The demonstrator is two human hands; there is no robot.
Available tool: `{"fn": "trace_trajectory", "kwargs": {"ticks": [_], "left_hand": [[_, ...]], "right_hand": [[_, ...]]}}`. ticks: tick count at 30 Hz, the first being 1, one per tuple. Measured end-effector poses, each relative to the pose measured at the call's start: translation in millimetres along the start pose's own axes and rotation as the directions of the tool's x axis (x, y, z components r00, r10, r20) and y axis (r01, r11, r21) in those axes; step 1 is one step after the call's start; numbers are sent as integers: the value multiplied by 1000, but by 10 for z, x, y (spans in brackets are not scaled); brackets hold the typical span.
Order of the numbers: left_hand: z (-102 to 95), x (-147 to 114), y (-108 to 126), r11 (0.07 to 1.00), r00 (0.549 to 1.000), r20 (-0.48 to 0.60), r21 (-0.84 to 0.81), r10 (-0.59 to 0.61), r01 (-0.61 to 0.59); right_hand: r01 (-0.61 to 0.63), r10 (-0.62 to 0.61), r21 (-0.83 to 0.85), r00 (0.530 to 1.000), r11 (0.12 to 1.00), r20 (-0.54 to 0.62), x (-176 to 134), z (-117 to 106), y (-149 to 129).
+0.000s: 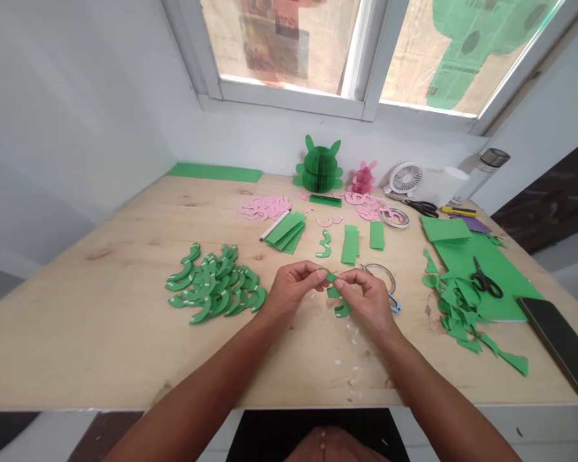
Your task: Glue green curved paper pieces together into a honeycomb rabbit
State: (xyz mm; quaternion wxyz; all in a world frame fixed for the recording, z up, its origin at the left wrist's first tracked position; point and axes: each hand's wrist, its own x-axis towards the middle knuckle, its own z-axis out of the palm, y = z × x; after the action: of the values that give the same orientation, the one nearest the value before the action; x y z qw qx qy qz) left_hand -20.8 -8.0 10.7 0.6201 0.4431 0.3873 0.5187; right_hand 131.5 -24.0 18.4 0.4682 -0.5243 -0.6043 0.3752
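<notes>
My left hand (296, 284) and my right hand (365, 298) meet over the middle of the table. Both pinch a curvy green paper cutout (343, 310), which hangs down between them with pale marks on it. Just beyond lies another wavy green cutout (324, 244). A heap of green curved paper pieces (216, 282) with small white patches sits left of my left hand. Close to my right hand are a roll of tape (389, 274) and a small blue cutter (395, 304). Tiny white scraps (351, 350) are scattered below my hands.
Green paper scraps (457, 308) and black scissors (484, 281) lie at right, beside a phone (559, 343). Folded green strips (286, 231) and pink cutouts (264, 206) are farther back. A green paper figure (320, 168), small fan (405, 178) and bottle (481, 173) stand by the wall.
</notes>
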Motion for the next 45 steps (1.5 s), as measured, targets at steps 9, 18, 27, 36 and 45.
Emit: {"fn": "trace_trajectory", "kwargs": {"ticks": [9,18,27,36,45], "left_hand": [[12,-5,-12,999,998,53,32,-34,32],[4,5,-42,999,999,-8,-13,-45,45],[20,-4,10,969,990,-53,-218,-132,118],[-28,15,-8,951,992,-16,-289,-122,113],[4,-2,13,973,992,59,-198,-112,121]], "right_hand": [[-140,139,209,990,968,19,20,-2,113],[-177,170,264,984,948,48,26,13,123],[-164,151,302,986,939,65,19,12,70],[-237,150,390,959,890,240,5,16,4],[-342,190,505,925,792,329,-12,10,46]]}}
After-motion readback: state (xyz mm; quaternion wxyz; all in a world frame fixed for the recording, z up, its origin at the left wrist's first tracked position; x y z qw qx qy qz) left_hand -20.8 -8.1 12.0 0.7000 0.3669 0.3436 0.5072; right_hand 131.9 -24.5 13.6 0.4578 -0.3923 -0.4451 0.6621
